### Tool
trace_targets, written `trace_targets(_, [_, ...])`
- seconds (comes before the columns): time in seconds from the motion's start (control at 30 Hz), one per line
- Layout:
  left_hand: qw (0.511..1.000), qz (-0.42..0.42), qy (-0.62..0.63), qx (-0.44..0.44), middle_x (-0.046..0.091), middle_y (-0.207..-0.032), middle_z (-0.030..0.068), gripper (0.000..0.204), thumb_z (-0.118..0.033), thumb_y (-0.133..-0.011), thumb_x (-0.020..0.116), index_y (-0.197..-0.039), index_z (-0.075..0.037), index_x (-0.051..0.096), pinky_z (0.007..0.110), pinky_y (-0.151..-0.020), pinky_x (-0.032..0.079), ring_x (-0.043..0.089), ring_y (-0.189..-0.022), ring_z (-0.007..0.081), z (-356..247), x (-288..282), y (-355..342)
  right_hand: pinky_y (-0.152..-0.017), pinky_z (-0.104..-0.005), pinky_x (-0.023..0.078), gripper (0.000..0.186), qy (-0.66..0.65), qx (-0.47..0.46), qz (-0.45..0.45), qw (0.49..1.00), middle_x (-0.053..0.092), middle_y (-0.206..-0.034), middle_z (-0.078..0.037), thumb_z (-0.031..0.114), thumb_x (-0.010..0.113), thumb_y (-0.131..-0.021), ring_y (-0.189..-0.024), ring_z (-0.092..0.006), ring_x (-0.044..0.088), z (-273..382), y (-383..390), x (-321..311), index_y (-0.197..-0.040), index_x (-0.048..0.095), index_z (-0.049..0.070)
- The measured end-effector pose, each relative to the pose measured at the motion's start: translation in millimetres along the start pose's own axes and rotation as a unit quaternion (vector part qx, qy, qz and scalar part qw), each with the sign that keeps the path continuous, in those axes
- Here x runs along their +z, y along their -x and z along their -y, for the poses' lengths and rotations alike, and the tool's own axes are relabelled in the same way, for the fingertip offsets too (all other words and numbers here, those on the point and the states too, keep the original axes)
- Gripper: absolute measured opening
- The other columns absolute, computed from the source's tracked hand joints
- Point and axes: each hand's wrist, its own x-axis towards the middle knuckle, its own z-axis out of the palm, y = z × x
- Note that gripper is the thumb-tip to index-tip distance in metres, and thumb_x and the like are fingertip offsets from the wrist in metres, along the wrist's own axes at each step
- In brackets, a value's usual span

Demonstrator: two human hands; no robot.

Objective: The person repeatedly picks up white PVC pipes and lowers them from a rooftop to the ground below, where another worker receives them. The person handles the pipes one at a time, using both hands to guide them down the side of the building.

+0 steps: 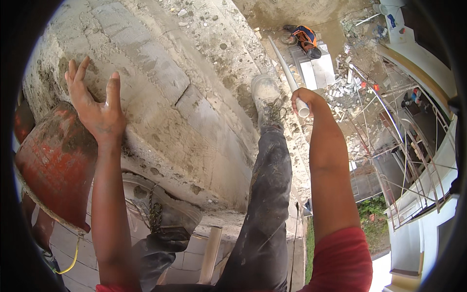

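Note:
My right hand (310, 101) is closed around the near end of a long white pipe (283, 63), whose round open mouth faces me. The pipe slants away past the outer edge of the wall. Over on the left, my left hand (99, 109) is raised with its fingers and thumb apart and holds nothing. Behind that hand lies the mortar-smeared block wall (151, 63); whether the hand touches it I cannot tell. A dirty red bucket (56, 160) with a rope at its rim is close beside my left forearm.
One dusty shoe (266, 92) of mine stands on the ledge near a steep drop; the other shoe (168, 209) is lower. Far below, a person (306, 41) bends by white blocks (316, 70) and rubble (343, 87). Scaffolding (406, 141) rises at right.

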Motion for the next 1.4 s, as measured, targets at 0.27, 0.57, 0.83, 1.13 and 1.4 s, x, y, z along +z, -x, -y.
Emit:
trace_targets(0.27, [0.996,0.04,-0.019,0.073,0.043,-0.145,0.0206,0.044,-0.019,-0.089,0.063,-0.129,-0.004,0.057,0.047,-0.116,0.02,0.031,-0.142,0.0316,12,1,-4,-0.044,-0.0267,0.05,0.013,-0.201,-0.038,0.058,0.977,0.054,-0.059,-0.002,0.011,0.062,-0.086,-0.046,-0.0134,0.054,10,-89,-24,-0.088,0.05,0.005])
trace_targets(0.57, [0.995,0.058,0.072,-0.041,0.052,-0.136,0.0202,0.048,-0.022,-0.093,0.055,-0.133,0.004,0.051,0.044,-0.112,0.031,0.044,-0.132,0.0305,25,-6,7,-0.045,-0.0227,0.05,0.012,-0.385,0.0,0.131,0.914,0.053,-0.065,-0.001,0.01,0.058,-0.088,-0.051,-0.0108,0.054,16,-151,-51,-0.086,0.047,0.005])
trace_targets(0.83, [0.982,-0.022,0.148,-0.115,0.049,-0.138,0.0248,0.04,-0.011,-0.098,0.043,-0.128,0.015,0.052,0.039,-0.113,0.031,0.046,-0.13,0.0283,66,-30,21,-0.045,-0.0222,0.05,0.014,-0.406,-0.014,0.153,0.901,0.053,-0.064,-0.001,0.013,0.059,-0.09,-0.051,-0.0104,0.054,19,-188,-52,-0.086,0.046,0.007])
trace_targets(1.13, [0.95,-0.045,0.247,-0.188,0.05,-0.137,0.0243,0.045,-0.014,-0.099,0.039,-0.132,0.016,0.046,0.038,-0.114,0.03,0.045,-0.13,0.0284,43,-17,21,-0.043,-0.0259,0.048,0.009,-0.251,-0.089,0.023,0.964,0.052,-0.062,-0.003,0.005,0.057,-0.084,-0.049,-0.0138,0.052,25,-186,-35,-0.087,0.048,0.004])
trace_targets(1.4, [0.975,0.033,0.207,-0.073,0.054,-0.132,0.0251,0.046,-0.022,-0.096,0.046,-0.128,0.011,0.053,0.041,-0.109,0.037,0.053,-0.122,0.0302,33,-10,11,-0.041,-0.0253,0.049,0.007,-0.018,-0.037,-0.051,0.998,0.051,-0.057,0.0,0.007,0.056,-0.082,-0.042,-0.0106,0.05,24,-118,-50,-0.079,0.049,0.006])
